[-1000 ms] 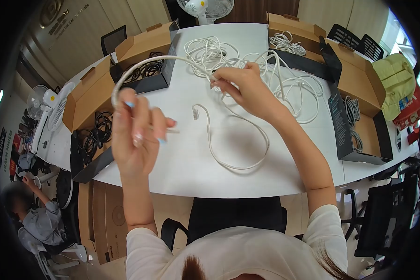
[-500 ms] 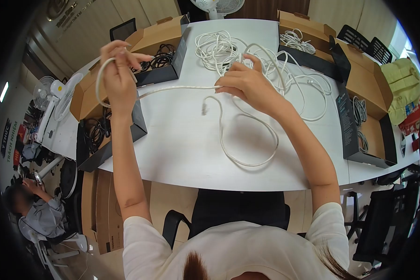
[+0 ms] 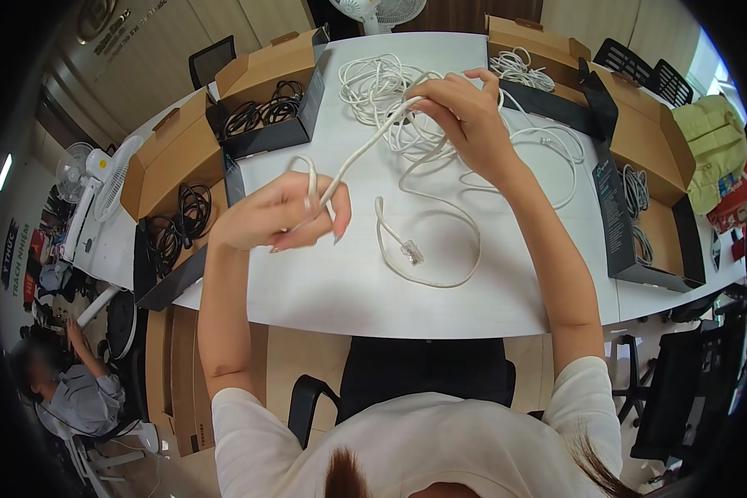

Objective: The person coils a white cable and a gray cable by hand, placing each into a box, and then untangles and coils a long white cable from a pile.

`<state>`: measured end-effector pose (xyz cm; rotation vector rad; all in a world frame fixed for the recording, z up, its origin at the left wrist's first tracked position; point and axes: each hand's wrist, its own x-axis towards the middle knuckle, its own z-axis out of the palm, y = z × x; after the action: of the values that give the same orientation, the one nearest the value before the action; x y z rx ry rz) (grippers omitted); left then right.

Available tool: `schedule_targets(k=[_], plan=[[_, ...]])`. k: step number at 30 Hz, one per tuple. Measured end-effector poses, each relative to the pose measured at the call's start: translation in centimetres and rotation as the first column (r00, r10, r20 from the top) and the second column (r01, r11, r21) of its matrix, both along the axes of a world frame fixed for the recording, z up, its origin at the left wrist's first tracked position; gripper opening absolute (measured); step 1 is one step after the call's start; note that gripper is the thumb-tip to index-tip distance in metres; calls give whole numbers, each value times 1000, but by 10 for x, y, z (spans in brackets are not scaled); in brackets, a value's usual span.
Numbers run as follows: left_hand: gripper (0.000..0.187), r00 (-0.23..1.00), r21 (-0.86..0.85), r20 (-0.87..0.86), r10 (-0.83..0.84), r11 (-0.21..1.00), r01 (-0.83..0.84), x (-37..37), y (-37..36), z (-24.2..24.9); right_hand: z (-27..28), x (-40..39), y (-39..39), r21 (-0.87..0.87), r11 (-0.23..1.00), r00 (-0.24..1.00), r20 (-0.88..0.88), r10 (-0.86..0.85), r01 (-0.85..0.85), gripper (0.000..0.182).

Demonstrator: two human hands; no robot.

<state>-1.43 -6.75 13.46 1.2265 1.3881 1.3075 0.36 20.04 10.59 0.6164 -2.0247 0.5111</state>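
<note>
A white network cable (image 3: 363, 151) runs between my two hands over the table. My left hand (image 3: 278, 212) is closed on it at the left, and a short loop stands up over the fingers. Higher up and to the right, my right hand (image 3: 465, 116) pinches the same cable between thumb and fingers. Below it, near the table's middle, a clear plug (image 3: 412, 251) ends a curved length of white cable. Behind my right hand lies a tangled pile of white cables (image 3: 372, 87), partly covered by that hand.
Open cardboard boxes with black cables (image 3: 275, 112) stand at the left. At the right are a box of white cables (image 3: 523, 70) and one with grey cables (image 3: 637, 195). A chair (image 3: 427, 365) is under the table's front edge. Another person (image 3: 79, 386) sits at far left.
My left hand has come down and right, nearer the table's middle. My right hand has risen slightly to the right, lifting the cable. The plug has shifted right and down.
</note>
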Motion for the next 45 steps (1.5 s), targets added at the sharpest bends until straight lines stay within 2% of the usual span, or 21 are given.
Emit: schedule_targets(k=[1,4,8,10,13,15,18,19,20,22,23,26,27,28,30,32,34,36,40,42,45], plan=[[35,991,71,-17,-131,989,132,-1,3,-4,0,2,-2,-2,1000,1000,2,7,-7,11],[29,854,211,270,-444,893,398,10,21,-2,-4,0,-7,-26,999,1000,-12,25,-25,12],[19,703,597,426,-570,760,255,21,35,27,-12,-5,-3,-40,994,976,189,110,-104,11],[17,495,808,477,-726,583,77,19,30,45,-7,-3,-1,-93,986,957,243,159,-141,13],[21,697,933,297,-652,355,-66,30,30,76,5,1,4,23,998,979,196,58,-63,15],[19,756,952,302,-580,222,-210,32,33,85,18,5,2,26,996,979,188,84,-90,15],[20,874,915,404,-269,134,-381,37,28,91,19,9,-12,56,989,985,118,128,-135,15],[22,947,962,266,-180,118,-247,29,26,92,18,9,-18,70,986,986,84,146,-152,15],[22,961,963,268,73,-5,-268,24,29,91,16,11,-24,81,971,958,200,205,-225,14],[22,781,947,311,542,-245,-207,17,46,93,14,18,-37,77,926,853,423,306,-371,15],[22,506,937,345,791,-318,-142,1,48,89,15,22,-41,106,908,823,475,312,-406,18],[24,142,1000,11,990,-10,-13,-29,52,68,14,23,-43,57,903,785,521,337,-425,20],[23,98,987,-126,987,135,-83,-33,50,60,13,22,-43,80,914,804,510,305,-397,20],[23,65,949,-266,962,273,-158,-37,49,53,12,21,-42,101,925,823,499,272,-367,20],[24,118,767,-517,848,520,-375,-36,46,36,9,17,-40,138,942,853,479,206,-305,21],[24,184,496,-690,700,643,-584,-25,41,28,4,11,-36,205,958,937,325,126,-200,20],[24,263,177,-792,551,619,-765,-3,43,28,1,7,-33,246,961,969,236,68,-127,18],[24,353,109,-819,453,725,-680,-9,34,22,1,3,-28,277,957,976,215,28,-89,17],[28,476,-48,-815,329,781,-622,-18,25,14,-3,7,-26,255,929,892,429,139,-268,20],[29,510,22,-745,431,779,-626,-27,20,-3,1,15,-24,204,916,808,561,180,-345,23],[30,573,46,-617,539,752,-658,-28,9,-10,-9,28,7,245,950,910,408,79,-192,33]])
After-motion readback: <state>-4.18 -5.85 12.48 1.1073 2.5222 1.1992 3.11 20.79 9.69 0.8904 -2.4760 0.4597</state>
